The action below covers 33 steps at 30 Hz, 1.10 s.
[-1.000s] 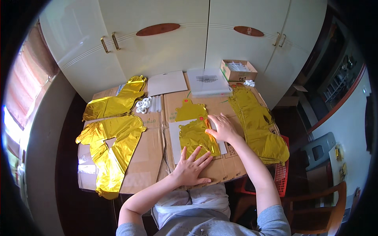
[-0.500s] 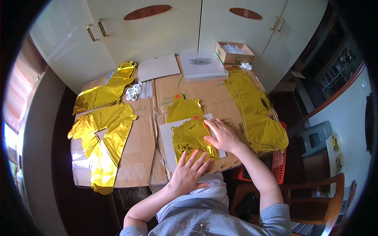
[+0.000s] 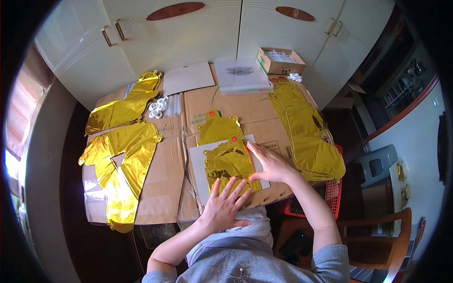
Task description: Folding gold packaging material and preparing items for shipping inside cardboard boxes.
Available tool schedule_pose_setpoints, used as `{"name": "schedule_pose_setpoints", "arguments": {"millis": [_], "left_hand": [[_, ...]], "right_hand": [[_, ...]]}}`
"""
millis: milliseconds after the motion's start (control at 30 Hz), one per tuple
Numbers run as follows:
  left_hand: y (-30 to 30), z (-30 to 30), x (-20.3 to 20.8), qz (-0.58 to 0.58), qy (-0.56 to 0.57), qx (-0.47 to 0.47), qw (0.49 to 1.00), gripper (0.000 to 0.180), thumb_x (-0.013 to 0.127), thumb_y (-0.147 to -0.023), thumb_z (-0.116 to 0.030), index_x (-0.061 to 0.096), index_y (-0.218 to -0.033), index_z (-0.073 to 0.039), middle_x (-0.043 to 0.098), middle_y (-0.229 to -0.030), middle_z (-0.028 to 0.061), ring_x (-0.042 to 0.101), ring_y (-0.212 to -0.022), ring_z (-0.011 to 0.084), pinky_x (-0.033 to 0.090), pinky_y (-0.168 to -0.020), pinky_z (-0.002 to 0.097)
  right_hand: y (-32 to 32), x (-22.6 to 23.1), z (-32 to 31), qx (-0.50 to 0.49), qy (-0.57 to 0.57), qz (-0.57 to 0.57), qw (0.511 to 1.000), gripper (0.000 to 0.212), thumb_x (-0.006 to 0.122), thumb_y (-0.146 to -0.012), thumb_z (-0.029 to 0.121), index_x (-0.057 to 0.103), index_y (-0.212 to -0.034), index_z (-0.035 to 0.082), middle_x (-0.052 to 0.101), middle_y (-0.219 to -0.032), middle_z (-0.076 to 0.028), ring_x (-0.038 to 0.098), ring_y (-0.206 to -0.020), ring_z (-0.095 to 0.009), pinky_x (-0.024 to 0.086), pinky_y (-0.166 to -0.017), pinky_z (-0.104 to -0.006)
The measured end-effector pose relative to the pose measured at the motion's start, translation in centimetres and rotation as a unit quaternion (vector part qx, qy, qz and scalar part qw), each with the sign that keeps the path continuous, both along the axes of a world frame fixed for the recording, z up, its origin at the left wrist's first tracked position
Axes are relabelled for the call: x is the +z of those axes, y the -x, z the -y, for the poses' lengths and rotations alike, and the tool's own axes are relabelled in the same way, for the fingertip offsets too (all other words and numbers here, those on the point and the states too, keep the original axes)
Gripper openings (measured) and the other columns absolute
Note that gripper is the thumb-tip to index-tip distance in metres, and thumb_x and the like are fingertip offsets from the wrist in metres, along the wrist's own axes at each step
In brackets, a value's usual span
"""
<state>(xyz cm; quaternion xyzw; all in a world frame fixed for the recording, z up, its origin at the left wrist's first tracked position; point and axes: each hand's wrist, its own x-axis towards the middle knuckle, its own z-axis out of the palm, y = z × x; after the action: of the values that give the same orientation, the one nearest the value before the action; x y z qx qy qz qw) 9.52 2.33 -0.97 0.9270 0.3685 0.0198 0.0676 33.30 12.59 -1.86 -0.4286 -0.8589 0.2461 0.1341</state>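
Note:
A folded gold foil balloon (image 3: 228,162) with a red round spot at its top lies on a pale board (image 3: 200,181) at the table's near edge. My left hand (image 3: 225,206) rests on the balloon's near end, fingers spread flat. Along its right edge sits my right hand (image 3: 270,164), fingers stretched out and thumb apart, holding nothing. Just beyond, a second folded gold foil balloon (image 3: 218,131) is partly covered by the board. The balloon's surface is creased.
Flat gold foil balloons lie at left (image 3: 125,165), far left (image 3: 120,111) and right (image 3: 306,134) on the cardboard-covered table (image 3: 163,193). White ribbon rolls (image 3: 158,107), clear straws (image 3: 174,104), a grey board (image 3: 188,79), a clear plastic sheet (image 3: 243,82) and an open carton (image 3: 283,68) stand beyond.
My right hand has shifted slightly right, toward the balloon's edge, and the balloon looks narrower and flatter on that side. My left hand stays flat on the near end.

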Motion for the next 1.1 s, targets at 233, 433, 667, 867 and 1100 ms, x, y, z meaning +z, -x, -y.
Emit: {"name": "schedule_pose_setpoints", "arguments": {"millis": [233, 433, 667, 867, 1100], "left_hand": [[0.1, 0.0, -0.1, -0.002, -0.004, 0.0, 1.0, 0.096, 0.043, -0.077, -0.081, 0.033, -0.149, -0.019, 0.031, -0.154, 0.0091, 0.022, -0.145, 0.0326, 0.009, -0.114, 0.0618], [0.0, 0.1, -0.1, 0.002, -0.006, 0.004, 1.0, 0.095, 0.043, -0.077, -0.081, 0.033, -0.149, -0.019, 0.031, -0.154, 0.0087, 0.022, -0.145, 0.0319, 0.009, -0.114, 0.0617], [0.4, -0.1, -0.1, 0.014, -0.005, -0.004, 1.0, 0.095, 0.038, -0.078, -0.082, 0.03, -0.151, -0.022, 0.031, -0.155, 0.0074, 0.022, -0.145, 0.0324, 0.009, -0.114, 0.0607], [0.5, -0.2, 0.1, 0.004, -0.014, 0.003, 1.0, 0.092, 0.035, -0.079, -0.083, 0.03, -0.151, -0.025, 0.031, -0.155, 0.0045, 0.022, -0.145, 0.0312, 0.009, -0.114, 0.062], [0.5, 0.0, -0.5, 0.015, -0.047, 0.004, 0.999, 0.092, 0.032, -0.078, -0.085, 0.033, -0.15, -0.027, 0.034, -0.153, 0.0063, 0.026, -0.143, 0.0364, 0.01, -0.113, 0.0638]], "right_hand": [[2.4, -2.2, -1.8, -0.1, -0.15, -0.021, 0.983, 0.088, 0.078, -0.076, 0.037, 0.033, -0.143, 0.003, 0.051, -0.131, -0.02, 0.049, -0.118, -0.037, 0.04, -0.1, -0.0433], [3.6, -2.4, -5.0, -0.178, -0.145, -0.055, 0.972, 0.053, 0.077, -0.076, 0.036, 0.053, -0.11, 0.004, 0.056, -0.105, -0.016, 0.057, -0.098, -0.036, 0.046, -0.084, -0.0443], [4.2, -2.8, -5.5, -0.212, -0.146, -0.077, 0.963, 0.037, 0.077, -0.077, 0.03, 0.054, -0.094, 0.007, 0.055, -0.096, -0.012, 0.058, -0.088, -0.035, 0.047, -0.074, -0.0442], [3.8, -3.2, -5.9, -0.187, -0.193, -0.082, 0.96, 0.033, 0.076, -0.078, 0.03, 0.055, -0.088, 0.007, 0.055, -0.096, -0.013, 0.055, -0.096, -0.035, 0.044, -0.079, -0.0446], [2.1, -2.3, -8.2, -0.135, -0.096, -0.014, 0.986, 0.018, 0.057, -0.09, 0.027, 0.058, -0.089, 0.008, 0.057, -0.104, -0.014, 0.052, -0.105, -0.036, 0.04, -0.092, -0.0466]]}}
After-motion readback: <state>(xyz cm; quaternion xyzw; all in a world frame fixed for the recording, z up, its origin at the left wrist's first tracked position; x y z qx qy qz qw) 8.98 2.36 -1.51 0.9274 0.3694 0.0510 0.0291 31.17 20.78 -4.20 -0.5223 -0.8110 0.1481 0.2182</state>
